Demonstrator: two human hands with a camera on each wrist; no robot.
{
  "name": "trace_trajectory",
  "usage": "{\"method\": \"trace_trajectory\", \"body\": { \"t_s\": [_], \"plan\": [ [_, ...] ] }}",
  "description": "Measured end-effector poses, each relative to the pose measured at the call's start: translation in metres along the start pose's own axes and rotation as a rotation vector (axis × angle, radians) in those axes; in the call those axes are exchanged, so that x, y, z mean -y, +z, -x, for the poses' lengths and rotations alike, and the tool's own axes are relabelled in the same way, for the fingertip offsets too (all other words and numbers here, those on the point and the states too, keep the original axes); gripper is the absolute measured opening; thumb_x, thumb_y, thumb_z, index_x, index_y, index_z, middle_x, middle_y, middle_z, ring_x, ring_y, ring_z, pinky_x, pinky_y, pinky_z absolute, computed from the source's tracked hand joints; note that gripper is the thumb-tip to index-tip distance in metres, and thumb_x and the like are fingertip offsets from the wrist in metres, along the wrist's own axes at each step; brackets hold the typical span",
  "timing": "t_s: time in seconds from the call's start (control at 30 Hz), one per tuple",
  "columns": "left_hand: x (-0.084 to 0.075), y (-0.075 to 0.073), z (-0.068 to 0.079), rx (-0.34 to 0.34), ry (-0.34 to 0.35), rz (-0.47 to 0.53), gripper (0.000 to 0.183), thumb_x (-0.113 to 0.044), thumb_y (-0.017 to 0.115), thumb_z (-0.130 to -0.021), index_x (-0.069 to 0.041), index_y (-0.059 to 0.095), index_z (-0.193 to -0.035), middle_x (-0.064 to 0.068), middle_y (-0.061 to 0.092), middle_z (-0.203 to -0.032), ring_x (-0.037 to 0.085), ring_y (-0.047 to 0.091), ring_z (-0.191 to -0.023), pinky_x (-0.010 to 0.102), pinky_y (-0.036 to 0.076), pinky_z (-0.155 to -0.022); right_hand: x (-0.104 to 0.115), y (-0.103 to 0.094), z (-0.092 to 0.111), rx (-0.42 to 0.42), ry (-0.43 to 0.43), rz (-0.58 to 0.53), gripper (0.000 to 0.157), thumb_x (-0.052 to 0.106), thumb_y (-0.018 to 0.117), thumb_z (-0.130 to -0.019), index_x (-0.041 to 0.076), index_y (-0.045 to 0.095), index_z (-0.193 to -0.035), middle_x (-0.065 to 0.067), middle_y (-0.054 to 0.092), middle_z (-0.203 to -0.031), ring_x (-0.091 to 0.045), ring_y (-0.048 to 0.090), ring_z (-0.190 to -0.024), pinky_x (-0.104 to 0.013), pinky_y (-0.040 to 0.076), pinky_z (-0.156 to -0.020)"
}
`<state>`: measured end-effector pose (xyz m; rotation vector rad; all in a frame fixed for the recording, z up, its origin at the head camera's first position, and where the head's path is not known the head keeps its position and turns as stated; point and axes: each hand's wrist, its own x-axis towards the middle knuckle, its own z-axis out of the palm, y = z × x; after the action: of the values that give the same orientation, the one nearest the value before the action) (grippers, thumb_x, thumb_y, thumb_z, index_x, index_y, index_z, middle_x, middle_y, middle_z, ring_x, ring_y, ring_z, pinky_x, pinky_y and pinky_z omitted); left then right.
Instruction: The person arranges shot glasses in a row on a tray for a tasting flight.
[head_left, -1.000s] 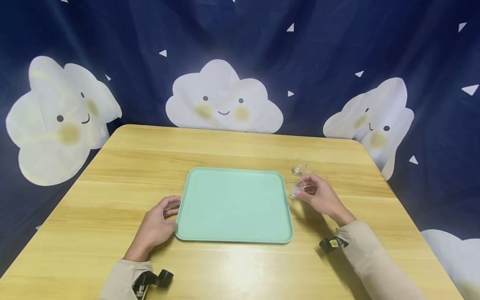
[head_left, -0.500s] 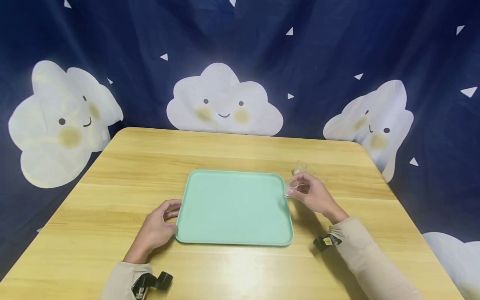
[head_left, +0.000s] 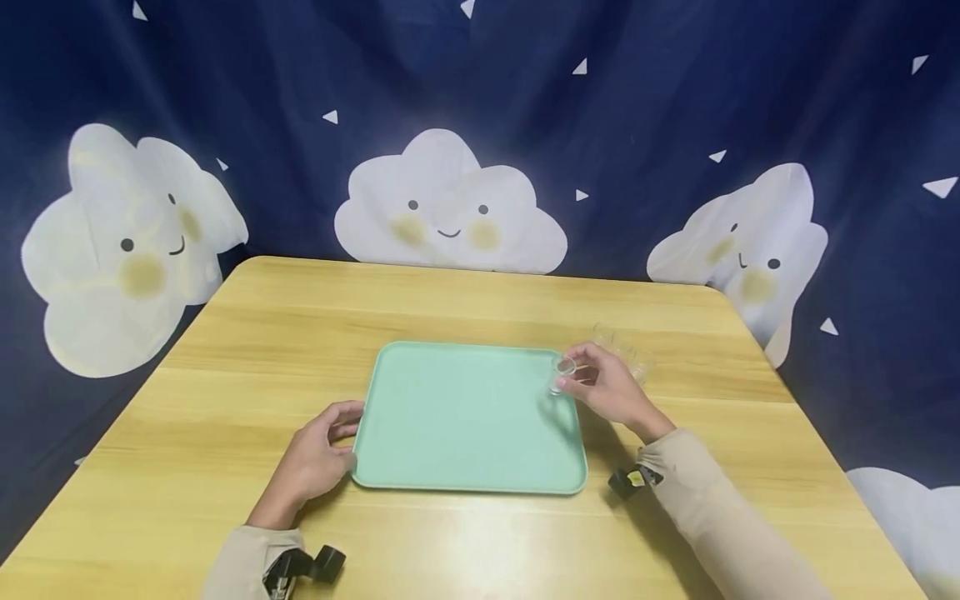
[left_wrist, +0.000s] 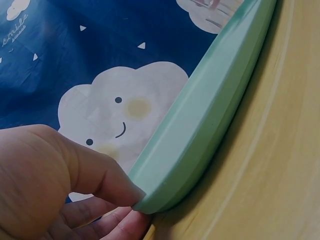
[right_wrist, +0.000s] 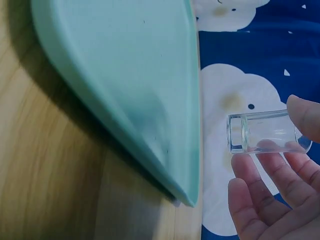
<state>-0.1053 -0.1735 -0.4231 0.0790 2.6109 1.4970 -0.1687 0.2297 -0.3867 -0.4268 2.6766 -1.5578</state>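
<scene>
A mint-green rectangular tray lies on the wooden table. At its left edge is my left hand, thumb tip and fingertips resting against the rim; the left wrist view shows the thumb at the tray's corner. My right hand holds a small clear shot glass between thumb and fingers, over the tray's upper right part. In the right wrist view the thick base of the shot glass points away from the palm, its rim partly hidden by the thumb.
More clear glasses stand on the table behind my right hand, partly covered by it. A dark blue cloth printed with white clouds hangs beyond the table's far edge.
My right hand has carried the shot glass leftward from beside the tray, past its right rim, to over the tray. My left hand has stayed at the tray's left edge.
</scene>
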Motion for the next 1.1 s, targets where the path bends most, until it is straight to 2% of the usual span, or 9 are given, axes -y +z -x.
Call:
{"method": "trace_trajectory", "body": {
  "t_s": [0.27, 0.6, 0.83, 1.1],
  "plan": [
    [-0.001, 0.001, -0.001, 0.009, -0.011, -0.005, 0.065, 0.013, 0.051, -0.074, -0.001, 0.047, -0.137, 0.022, 0.054, -0.133, 0.035, 0.054, -0.119, 0.037, 0.055, -0.090, 0.006, 0.009, -0.006, 0.027, 0.008, -0.014, 0.033, 0.005, 0.071, -0.086, -0.005, 0.055, -0.113, -0.019, 0.064, -0.108, -0.035, 0.064, -0.095, -0.045, 0.055, -0.086],
    [0.002, -0.001, -0.001, 0.015, -0.008, -0.012, 0.064, 0.012, 0.051, -0.075, -0.001, 0.047, -0.137, 0.022, 0.053, -0.134, 0.035, 0.055, -0.119, 0.035, 0.055, -0.089, 0.012, 0.025, -0.016, 0.057, 0.003, -0.028, 0.033, 0.008, 0.073, -0.084, -0.002, 0.057, -0.111, -0.015, 0.065, -0.106, -0.030, 0.064, -0.095, -0.043, 0.055, -0.084],
    [0.002, -0.002, -0.003, 0.020, 0.013, -0.035, 0.062, 0.011, 0.051, -0.076, -0.001, 0.047, -0.137, 0.021, 0.053, -0.134, 0.035, 0.054, -0.120, 0.035, 0.055, -0.090, 0.017, 0.037, -0.025, 0.094, 0.006, -0.040, 0.032, 0.007, 0.073, -0.084, -0.001, 0.057, -0.110, -0.016, 0.064, -0.107, -0.032, 0.062, -0.099, -0.043, 0.054, -0.087],
    [0.000, -0.003, -0.002, 0.026, 0.005, -0.029, 0.062, 0.011, 0.053, -0.076, 0.000, 0.047, -0.137, 0.023, 0.054, -0.133, 0.036, 0.055, -0.119, 0.037, 0.055, -0.090, 0.025, 0.048, -0.035, 0.141, 0.008, -0.072, 0.035, 0.007, 0.073, -0.084, -0.001, 0.055, -0.113, -0.015, 0.063, -0.107, -0.034, 0.062, -0.099, -0.042, 0.054, -0.090]
  ]
}}
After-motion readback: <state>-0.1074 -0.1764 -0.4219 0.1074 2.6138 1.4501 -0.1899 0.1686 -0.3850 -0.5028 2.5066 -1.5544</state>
